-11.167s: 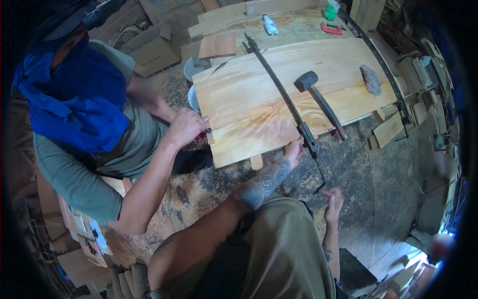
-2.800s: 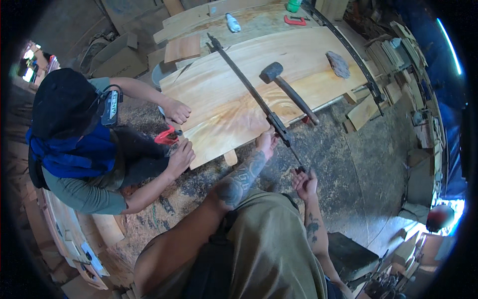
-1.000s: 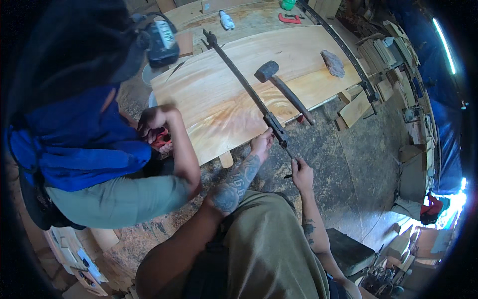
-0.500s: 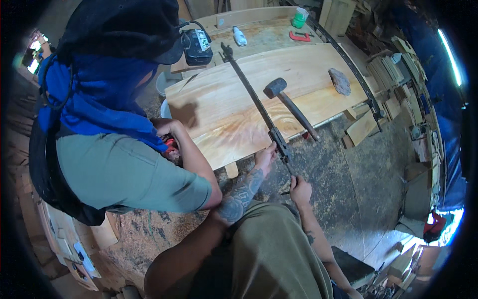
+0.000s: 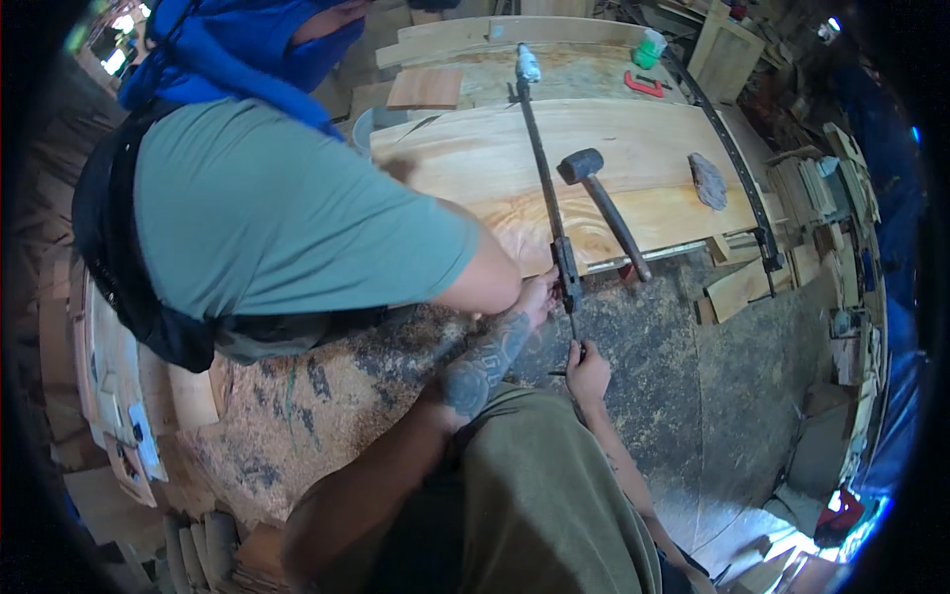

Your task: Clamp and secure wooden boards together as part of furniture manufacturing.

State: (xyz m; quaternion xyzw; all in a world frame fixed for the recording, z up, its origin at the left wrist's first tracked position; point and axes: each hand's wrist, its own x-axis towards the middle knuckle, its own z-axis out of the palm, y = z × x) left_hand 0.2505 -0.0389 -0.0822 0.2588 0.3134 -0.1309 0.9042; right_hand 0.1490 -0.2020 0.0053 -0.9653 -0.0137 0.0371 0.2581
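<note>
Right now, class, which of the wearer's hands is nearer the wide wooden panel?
Left. The left hand is at the near edge of the panel; the right hand grips the long clamp, farther back.

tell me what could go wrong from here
The co-worker's elbow appears right beside the left hand and might bump it. The mallet has its handle end past the wooden panel's edge, so a knock could shift it. The bar clamp might twist while the right hand grips its end.
</note>
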